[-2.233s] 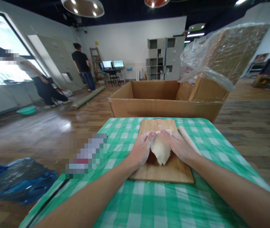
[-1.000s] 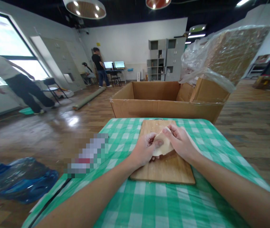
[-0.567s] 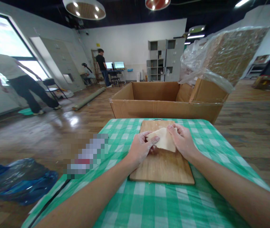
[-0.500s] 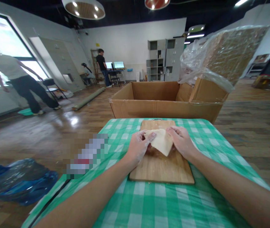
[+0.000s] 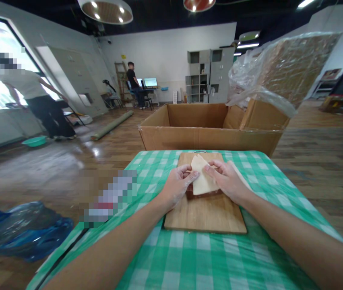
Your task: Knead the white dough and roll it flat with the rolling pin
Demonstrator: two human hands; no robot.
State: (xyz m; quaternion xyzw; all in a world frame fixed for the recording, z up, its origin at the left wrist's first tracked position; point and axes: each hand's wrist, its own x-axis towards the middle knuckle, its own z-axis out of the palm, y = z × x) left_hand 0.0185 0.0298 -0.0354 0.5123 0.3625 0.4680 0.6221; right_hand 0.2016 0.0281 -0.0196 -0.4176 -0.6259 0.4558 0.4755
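Note:
Between my two hands, a thin pale sheet of dough [image 5: 203, 181] is held up above a wooden cutting board [image 5: 204, 217]. My left hand [image 5: 180, 183] pinches its left edge between thumb and fingers. On the other side my right hand [image 5: 224, 177] grips the right edge, thumb in front. Whitish powder, like flour, coats the fingers of both hands. Something dark reddish-brown shows on the board just under the sheet; most of it is hidden, so I cannot tell what it is.
A green-and-white checked cloth [image 5: 171, 257] covers the table. Beyond its far edge stands a large open cardboard box [image 5: 213, 137]. A big blue-tinted plastic bottle [image 5: 26, 229] lies on the floor at left. Two people are in the background, one near a teal basin [image 5: 35, 141].
The dough sheet has been turned in my hands, and a corner now points upward. My right hand has shifted slightly. In the background, the person at left has moved right.

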